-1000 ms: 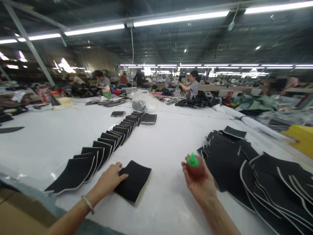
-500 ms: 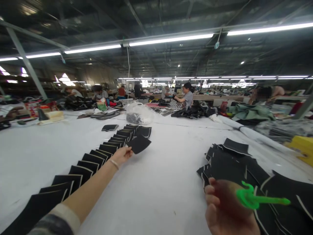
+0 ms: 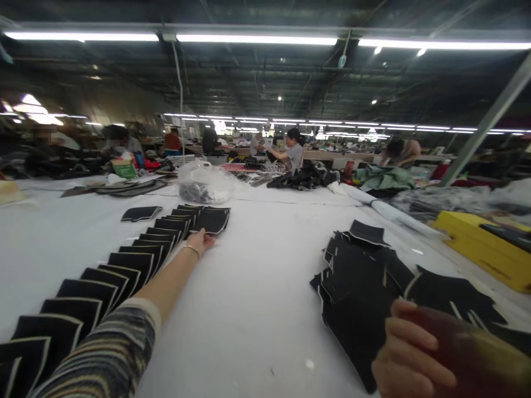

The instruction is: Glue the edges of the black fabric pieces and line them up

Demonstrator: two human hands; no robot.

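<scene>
Across the smooth white table, the left hand, fingers nearly closed, grip unclear, has reached the black, pale-edged panel pile at far left, establishing contact beside the overlapping row, while the right hand encloses a dark-red rounded object, near right.

Nothing legible right now, folks: the yellow box, between three and four o'clock, shows just a blurred mark; the green packet, towards nine, is unreadable too.
</scene>
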